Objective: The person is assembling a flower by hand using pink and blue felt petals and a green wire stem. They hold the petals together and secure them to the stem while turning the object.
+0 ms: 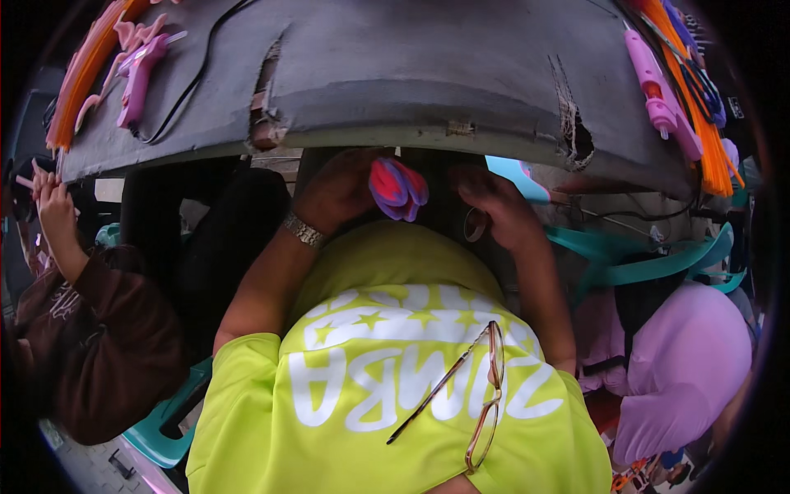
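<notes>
My left hand [339,188], a metal-banded watch [303,230] on its wrist, holds a fuzzy red flower head with purple edges [399,188], seemingly of pipe cleaner. Its closed petals point towards me, just below the table's front edge. To the right, apart from the flower, my right hand [494,197] is curled with a narrow ring, perhaps a roll of tape [475,224], in its palm side. Shadow hides some of its fingers. Both hands are above my lap.
The grey-covered table [407,49] has torn spots along its edge. Pink glue guns [141,80] [657,92], orange pipe cleaners [710,136] and scissors [697,80] lie on it. A person in brown [117,346] sits left, another in pink [685,370] right. Eyeglasses [490,401] hang on my shirt.
</notes>
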`<state>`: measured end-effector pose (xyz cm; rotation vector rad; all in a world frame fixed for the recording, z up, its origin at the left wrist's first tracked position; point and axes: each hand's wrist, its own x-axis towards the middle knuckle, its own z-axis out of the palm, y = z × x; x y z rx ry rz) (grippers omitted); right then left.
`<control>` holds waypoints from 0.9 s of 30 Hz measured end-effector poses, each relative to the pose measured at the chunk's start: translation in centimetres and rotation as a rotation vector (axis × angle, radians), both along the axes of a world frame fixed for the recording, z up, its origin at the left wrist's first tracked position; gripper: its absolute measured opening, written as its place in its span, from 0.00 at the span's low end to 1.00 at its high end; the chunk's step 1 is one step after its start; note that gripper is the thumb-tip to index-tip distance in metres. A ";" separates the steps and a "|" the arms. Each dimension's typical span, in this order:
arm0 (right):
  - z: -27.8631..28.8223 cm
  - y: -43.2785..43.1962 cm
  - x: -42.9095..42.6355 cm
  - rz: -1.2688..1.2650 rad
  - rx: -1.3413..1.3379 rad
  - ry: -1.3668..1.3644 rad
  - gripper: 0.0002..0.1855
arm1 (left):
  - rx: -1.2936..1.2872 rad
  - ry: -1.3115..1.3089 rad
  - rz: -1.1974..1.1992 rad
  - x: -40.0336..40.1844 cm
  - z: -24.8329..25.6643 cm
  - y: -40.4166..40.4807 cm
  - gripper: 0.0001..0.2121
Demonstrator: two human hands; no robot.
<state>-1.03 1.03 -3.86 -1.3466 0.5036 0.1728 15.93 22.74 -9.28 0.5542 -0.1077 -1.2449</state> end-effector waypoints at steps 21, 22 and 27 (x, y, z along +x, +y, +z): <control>-1.0 3.1 -1.4 0.112 -1.075 -0.014 0.16 | 0.335 -0.201 0.092 -0.7 4.3 0.6 0.12; -0.4 3.2 -1.2 0.148 -1.125 -0.012 0.16 | 0.361 -0.241 0.108 -0.6 4.2 0.3 0.12; -0.6 2.6 -0.1 -0.006 -1.190 -0.283 0.17 | 0.434 -0.415 0.168 -1.2 3.9 -0.7 0.10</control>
